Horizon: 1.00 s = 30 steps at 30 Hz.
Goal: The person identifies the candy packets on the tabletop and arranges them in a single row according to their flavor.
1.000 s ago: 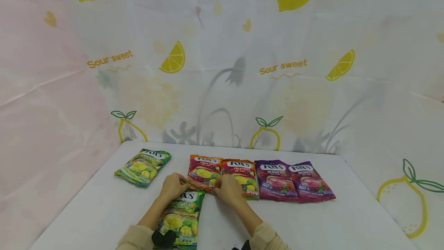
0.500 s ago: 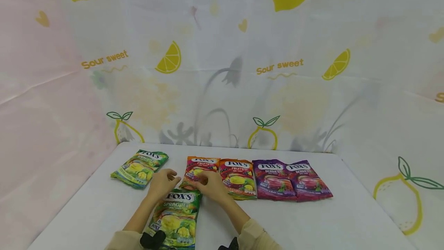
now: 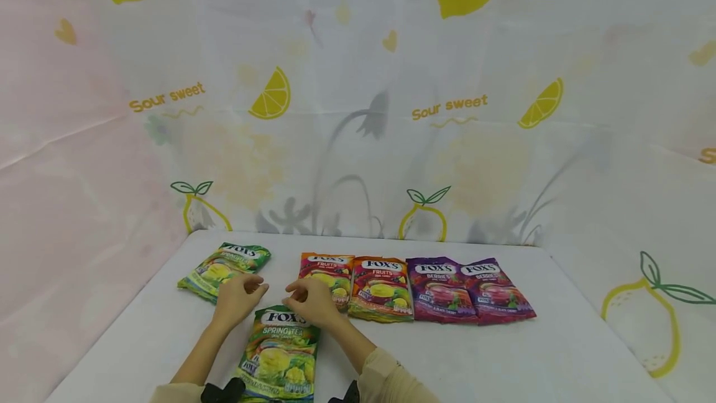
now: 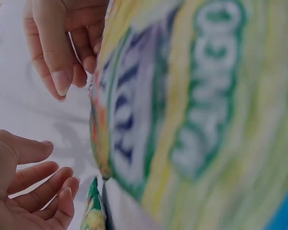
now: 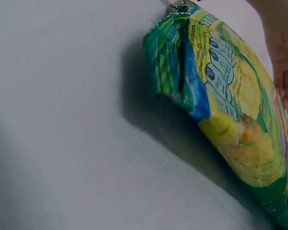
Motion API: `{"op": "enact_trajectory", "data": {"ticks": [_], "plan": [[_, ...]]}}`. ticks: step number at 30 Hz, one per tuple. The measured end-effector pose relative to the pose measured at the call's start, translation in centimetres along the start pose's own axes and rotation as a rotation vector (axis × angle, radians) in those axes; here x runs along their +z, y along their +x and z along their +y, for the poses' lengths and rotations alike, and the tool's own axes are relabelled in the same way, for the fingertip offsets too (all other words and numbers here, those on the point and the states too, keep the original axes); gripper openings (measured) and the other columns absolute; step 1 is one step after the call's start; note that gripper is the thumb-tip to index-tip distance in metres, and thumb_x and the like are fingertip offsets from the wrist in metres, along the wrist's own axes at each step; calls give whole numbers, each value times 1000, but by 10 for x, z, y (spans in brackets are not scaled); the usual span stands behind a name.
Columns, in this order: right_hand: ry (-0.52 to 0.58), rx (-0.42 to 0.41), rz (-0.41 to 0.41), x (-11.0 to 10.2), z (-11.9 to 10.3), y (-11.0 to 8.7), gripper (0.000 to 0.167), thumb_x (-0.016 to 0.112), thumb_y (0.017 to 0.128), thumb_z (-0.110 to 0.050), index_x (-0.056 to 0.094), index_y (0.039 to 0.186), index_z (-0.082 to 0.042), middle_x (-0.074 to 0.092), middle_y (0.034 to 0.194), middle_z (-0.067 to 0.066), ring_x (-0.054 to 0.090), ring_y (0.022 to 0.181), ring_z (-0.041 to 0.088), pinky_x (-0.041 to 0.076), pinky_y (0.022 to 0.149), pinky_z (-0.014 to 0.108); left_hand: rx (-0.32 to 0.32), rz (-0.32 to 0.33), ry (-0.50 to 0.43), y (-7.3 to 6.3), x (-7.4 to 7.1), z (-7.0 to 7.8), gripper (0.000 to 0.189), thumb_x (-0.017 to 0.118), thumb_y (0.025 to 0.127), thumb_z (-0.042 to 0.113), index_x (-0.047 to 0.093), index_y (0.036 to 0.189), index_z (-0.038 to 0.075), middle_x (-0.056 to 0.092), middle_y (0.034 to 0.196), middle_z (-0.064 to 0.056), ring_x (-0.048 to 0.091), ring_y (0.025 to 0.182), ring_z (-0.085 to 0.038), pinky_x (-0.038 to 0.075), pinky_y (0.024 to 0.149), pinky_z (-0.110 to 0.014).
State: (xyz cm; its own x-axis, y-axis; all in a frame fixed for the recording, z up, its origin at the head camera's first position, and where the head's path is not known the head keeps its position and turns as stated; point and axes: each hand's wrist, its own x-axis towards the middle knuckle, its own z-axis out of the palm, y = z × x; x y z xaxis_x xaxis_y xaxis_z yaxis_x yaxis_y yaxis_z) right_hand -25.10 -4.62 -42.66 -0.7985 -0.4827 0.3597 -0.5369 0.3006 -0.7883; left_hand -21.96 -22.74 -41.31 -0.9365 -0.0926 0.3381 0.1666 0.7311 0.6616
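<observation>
Now both hands have left the orange packs: left hand [image 3: 237,296] and right hand [image 3: 309,301] hover relaxed, empty, over the green pack [image 3: 279,353] at 6 o'clock on the counter [image 3: 503,359].

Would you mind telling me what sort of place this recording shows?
Probably a makeshift recording booth, not a shop: a white table walled in by lemon-print cloth, with candy bags lined up in a row.
</observation>
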Motion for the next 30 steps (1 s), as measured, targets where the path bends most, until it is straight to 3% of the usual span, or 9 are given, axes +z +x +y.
{"op": "enact_trajectory", "data": {"ticks": [5, 11, 16, 26, 30], "plan": [[29, -24, -30, 14, 0, 6, 20, 68, 83, -5, 67, 99, 7, 68, 77, 13, 53, 61, -1, 44, 58, 12, -21, 42, -1, -1, -14, -12, 23, 64, 86, 8, 65, 100, -10, 68, 88, -21, 64, 81, -35, 51, 70, -44], [57, -16, -28, 25, -1, 15, 20, 67, 83, -5, 68, 99, 7, 68, 76, 15, 54, 60, 0, 44, 57, 12, 15, 107, 31, 1, -26, -25, 20, 65, 83, 7, 67, 95, -9, 69, 85, -21, 66, 78, -34, 52, 69, -43], [27, 28, -32, 30, -6, 20, 19, 67, 84, -6, 68, 99, 6, 68, 76, 11, 54, 59, 1, 44, 55, 14, 16, 99, 33, 2, -31, -32, 23, 64, 84, 8, 66, 96, -11, 69, 85, -21, 66, 78, -34, 52, 66, -38], [-39, 64, -21, 42, -15, 30, 19, 69, 83, -9, 70, 96, 4, 69, 75, 10, 56, 58, 3, 43, 51, 15, -28, 107, 43, 0, -38, -37, 28, 63, 85, 11, 64, 99, -13, 68, 88, -25, 65, 80, -38, 52, 69, -43], [-68, 127, 10, 50, -16, 35, 19, 71, 82, -14, 72, 95, 0, 70, 75, 5, 57, 58, 3, 43, 51, 15, -22, 155, 55, 1, -37, -41, 25, 64, 84, 8, 64, 98, -12, 68, 88, -25, 65, 79, -37, 51, 66, -36]]}}
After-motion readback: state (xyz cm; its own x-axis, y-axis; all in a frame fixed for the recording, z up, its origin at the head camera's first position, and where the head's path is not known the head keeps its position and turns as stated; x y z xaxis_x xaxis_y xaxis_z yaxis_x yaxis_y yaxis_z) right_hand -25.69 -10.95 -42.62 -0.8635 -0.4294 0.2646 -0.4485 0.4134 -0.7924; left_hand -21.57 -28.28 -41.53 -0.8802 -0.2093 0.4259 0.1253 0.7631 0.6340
